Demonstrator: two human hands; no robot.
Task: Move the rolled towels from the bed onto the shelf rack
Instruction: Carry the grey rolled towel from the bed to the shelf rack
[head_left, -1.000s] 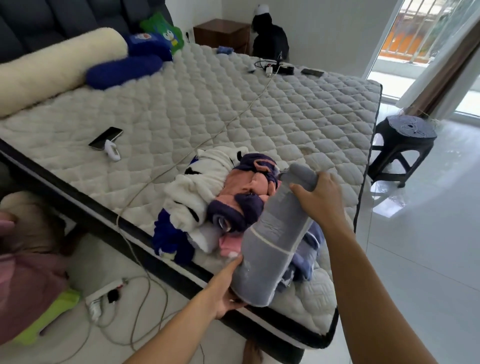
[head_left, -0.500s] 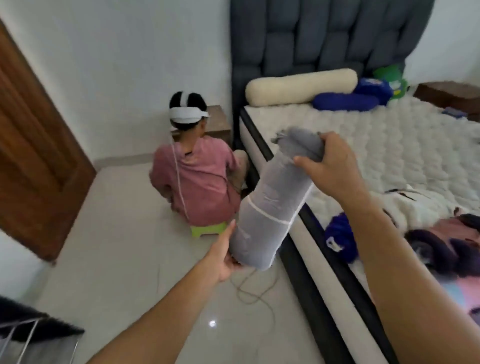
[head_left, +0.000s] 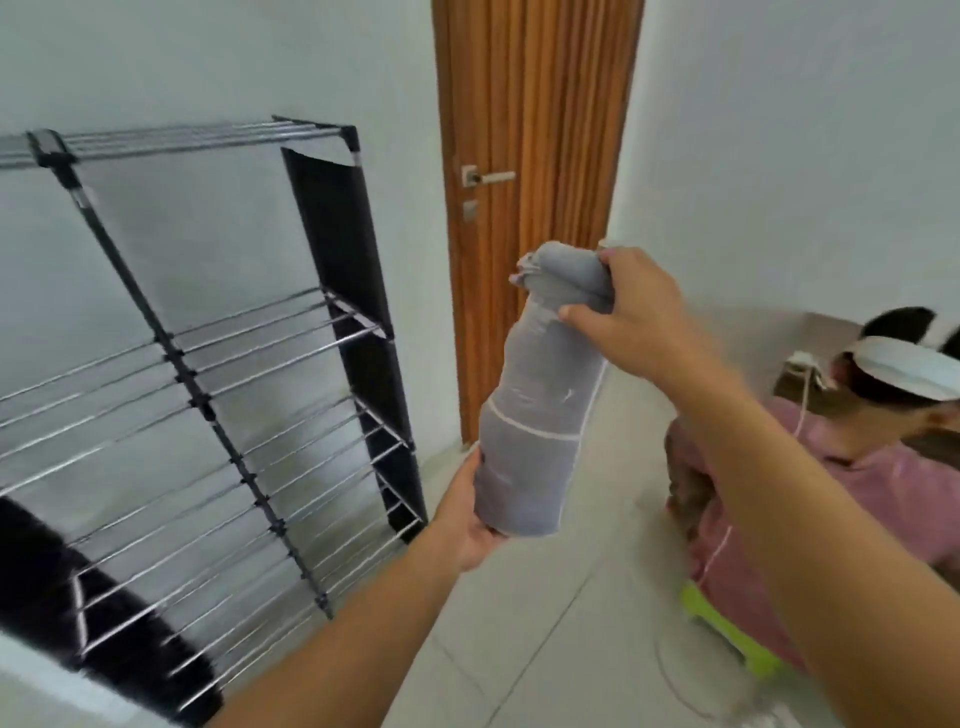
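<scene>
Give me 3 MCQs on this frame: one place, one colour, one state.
1. Where is the rack relative to the towel?
A. left of it
B. right of it
C. behind the door

2. What colour is the towel?
A. pink
B. grey
C. green

3. How is the towel held?
A. lying on a shelf
B. one hand only
C. both hands, near upright

Answers:
1. A, the rack fills the left of the view.
2. B, the roll is grey with a thin white line.
3. C, the right hand has a grip on its top, and the left hand supports its bottom.
</scene>
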